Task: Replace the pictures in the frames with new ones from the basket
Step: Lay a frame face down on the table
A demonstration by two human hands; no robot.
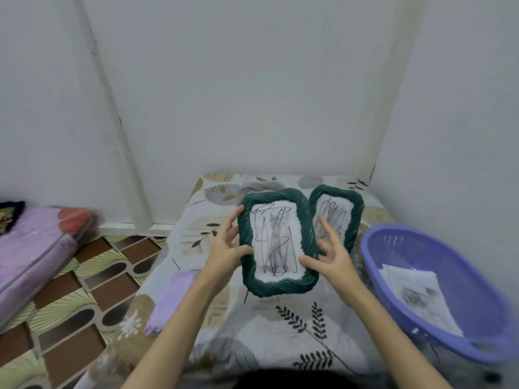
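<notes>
over the bed (269, 332), left hand (224, 245) and right hand (332, 255) pinch the green frame (276, 286) by its side rails; probably light, stiff, ridged enough to grip.

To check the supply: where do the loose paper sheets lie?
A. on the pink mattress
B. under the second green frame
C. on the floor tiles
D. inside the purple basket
D: white sheets lie inside the purple basket, to the person's right.

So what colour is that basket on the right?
Purple, a light violet plastic basket with slotted walls; the head view shows it plainly, papers inside.
</notes>
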